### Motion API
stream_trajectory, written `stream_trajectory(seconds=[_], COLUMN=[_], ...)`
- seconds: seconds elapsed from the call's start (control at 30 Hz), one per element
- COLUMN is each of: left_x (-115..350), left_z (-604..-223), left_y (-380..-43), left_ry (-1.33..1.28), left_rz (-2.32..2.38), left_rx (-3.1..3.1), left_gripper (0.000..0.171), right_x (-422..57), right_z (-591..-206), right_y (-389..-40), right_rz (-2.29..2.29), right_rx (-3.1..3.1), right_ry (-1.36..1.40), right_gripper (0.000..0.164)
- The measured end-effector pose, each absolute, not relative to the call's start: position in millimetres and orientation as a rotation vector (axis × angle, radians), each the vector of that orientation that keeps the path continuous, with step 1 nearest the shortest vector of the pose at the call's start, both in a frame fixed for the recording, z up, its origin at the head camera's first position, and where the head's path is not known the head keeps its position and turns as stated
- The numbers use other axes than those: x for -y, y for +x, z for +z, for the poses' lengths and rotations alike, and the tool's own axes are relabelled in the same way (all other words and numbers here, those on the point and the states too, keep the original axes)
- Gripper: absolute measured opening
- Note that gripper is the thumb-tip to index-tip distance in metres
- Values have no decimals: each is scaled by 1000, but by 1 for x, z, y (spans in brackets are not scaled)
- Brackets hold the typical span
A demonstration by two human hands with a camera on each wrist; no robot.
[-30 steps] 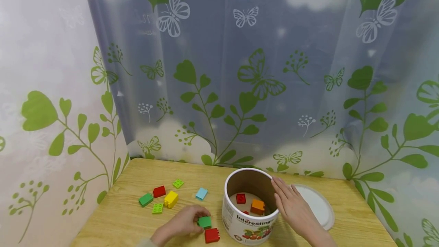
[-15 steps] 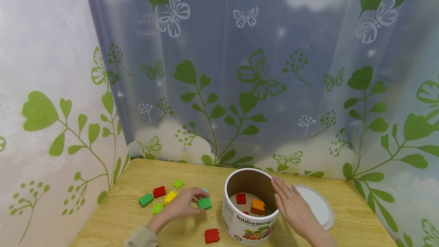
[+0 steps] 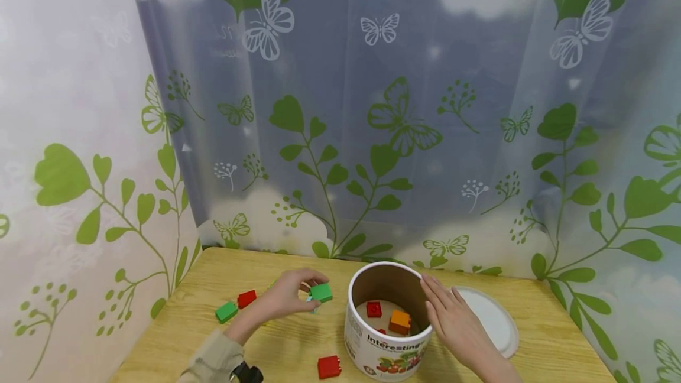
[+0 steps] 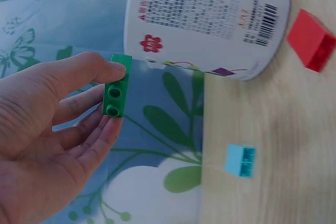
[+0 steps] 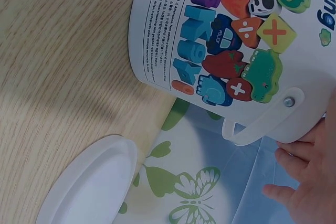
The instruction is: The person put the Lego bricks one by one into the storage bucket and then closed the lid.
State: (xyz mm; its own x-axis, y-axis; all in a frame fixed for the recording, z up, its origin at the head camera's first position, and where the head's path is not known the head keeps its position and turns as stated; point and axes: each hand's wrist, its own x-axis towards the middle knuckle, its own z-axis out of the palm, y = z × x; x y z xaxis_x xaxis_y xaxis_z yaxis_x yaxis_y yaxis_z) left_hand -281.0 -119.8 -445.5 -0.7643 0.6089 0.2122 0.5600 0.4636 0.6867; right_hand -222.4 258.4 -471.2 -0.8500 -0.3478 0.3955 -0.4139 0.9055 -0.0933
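My left hand (image 3: 289,296) pinches a green toy brick (image 3: 321,292) between thumb and fingers, raised above the table left of the bucket; its studs face the camera in the left wrist view. My right hand (image 3: 460,325) lies with straight fingers against the right rim of the round white bucket (image 3: 385,353). Inside the bucket are an orange brick (image 3: 399,321) and a red brick (image 3: 374,309), with a bit of another red piece partly hidden by the front wall. A light blue brick (image 4: 240,160) lies on the table, mostly covered by my left hand in the head view.
A red brick (image 3: 329,366) lies in front, left of the bucket. Farther left are a green brick (image 3: 226,312) and a red brick (image 3: 247,298); my left arm hides other bricks. The white lid (image 3: 492,321) lies right of the bucket. A patterned curtain (image 3: 340,135) hangs behind the table.
My left hand has lifted the green brick from beside the front red brick and carried it up and away, toward the back. My right hand has stayed at the bucket rim.
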Motion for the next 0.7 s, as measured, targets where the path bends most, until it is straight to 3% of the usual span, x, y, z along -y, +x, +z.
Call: stream_trajectory(seconds=[0.7], left_x=[73], left_z=[-420], left_y=[-293], left_ry=[1184], left_rz=[1196], left_rx=[-2710], left_gripper=[43], right_x=[-259], right_z=[-471], right_y=[-222], right_rz=[244], right_rx=[2681], right_ry=[564], right_gripper=[46])
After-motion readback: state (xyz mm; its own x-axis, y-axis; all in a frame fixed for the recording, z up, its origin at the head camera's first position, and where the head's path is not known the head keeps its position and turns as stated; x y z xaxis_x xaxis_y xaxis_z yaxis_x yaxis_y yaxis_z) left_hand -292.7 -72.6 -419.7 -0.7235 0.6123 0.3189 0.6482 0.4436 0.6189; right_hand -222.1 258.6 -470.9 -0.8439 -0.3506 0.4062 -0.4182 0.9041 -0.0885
